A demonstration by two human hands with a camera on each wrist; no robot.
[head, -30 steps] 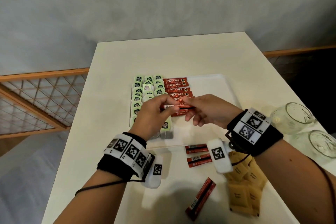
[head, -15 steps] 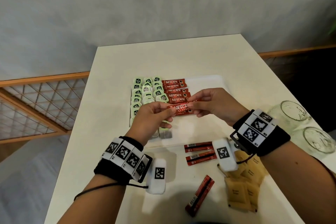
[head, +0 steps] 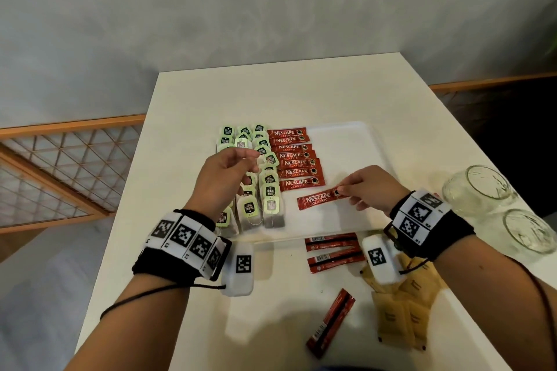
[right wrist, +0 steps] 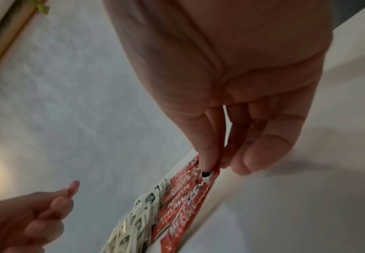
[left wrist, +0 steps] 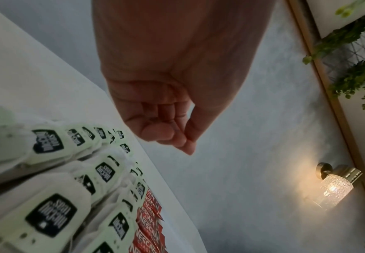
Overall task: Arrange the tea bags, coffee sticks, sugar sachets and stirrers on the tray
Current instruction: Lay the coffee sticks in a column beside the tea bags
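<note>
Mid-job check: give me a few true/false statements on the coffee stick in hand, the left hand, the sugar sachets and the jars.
1. The right hand pinches a coffee stick by its end. True.
2. The left hand grips a tea bag. False: it holds nothing, fingers loosely curled.
3. The sugar sachets lie on the tray. False: they lie on the table, nearer than the tray.
4. Two glass jars stand right of the tray. True.

Left hand (head: 224,173) off the coffee stick (head: 320,199), right hand (head: 369,190) alone lowering it below the row
</note>
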